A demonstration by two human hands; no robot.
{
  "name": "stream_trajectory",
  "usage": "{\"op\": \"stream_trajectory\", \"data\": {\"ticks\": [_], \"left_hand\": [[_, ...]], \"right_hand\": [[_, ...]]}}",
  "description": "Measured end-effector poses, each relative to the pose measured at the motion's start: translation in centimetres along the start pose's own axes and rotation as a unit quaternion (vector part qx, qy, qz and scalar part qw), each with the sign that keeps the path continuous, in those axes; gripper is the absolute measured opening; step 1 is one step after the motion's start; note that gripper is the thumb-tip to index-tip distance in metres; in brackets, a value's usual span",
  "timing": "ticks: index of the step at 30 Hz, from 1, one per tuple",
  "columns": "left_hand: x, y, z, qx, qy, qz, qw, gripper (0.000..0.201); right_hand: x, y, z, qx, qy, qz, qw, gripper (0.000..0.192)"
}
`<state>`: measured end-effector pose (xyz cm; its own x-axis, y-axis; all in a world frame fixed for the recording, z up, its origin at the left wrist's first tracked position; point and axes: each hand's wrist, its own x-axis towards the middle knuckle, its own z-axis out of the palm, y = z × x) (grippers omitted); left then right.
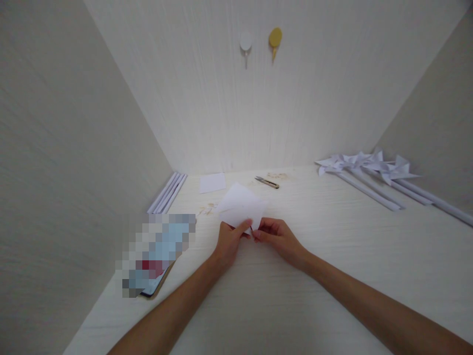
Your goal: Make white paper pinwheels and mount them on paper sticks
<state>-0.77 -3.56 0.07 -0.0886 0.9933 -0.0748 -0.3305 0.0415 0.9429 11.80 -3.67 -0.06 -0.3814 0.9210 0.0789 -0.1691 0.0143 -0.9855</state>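
A square white sheet of paper is held up at the middle of the table, one corner pointing away from me. My left hand grips its near edge, thumb on top and fingers underneath. Close beside it, my right hand is closed in a pinch on a thin, dark stick-like piece against the paper's near corner. That piece is too small to name. Beyond the paper lies a pair of thread snips, and a second white paper square rests to the left.
Rolled white paper tubes lie at the left wall. Several paper pinwheels on paper sticks lie at the right. A phone, partly blurred out, sits at the left. White and yellow hooks are on the back wall.
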Motion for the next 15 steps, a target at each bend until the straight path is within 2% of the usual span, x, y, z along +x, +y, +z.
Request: {"op": "stream_trajectory", "data": {"ticks": [5, 15], "left_hand": [[0.06, -0.03, -0.02, -0.014, 0.018, 0.005, 1.000, 0.017], [0.01, 0.18, 0.11, -0.064, 0.041, -0.003, 0.997, 0.023]], "right_hand": [[0.11, -0.06, 0.00, -0.010, 0.006, -0.001, 1.000, 0.014], [0.22, 0.27, -0.11, -0.021, -0.002, 0.008, 1.000, 0.007]]}}
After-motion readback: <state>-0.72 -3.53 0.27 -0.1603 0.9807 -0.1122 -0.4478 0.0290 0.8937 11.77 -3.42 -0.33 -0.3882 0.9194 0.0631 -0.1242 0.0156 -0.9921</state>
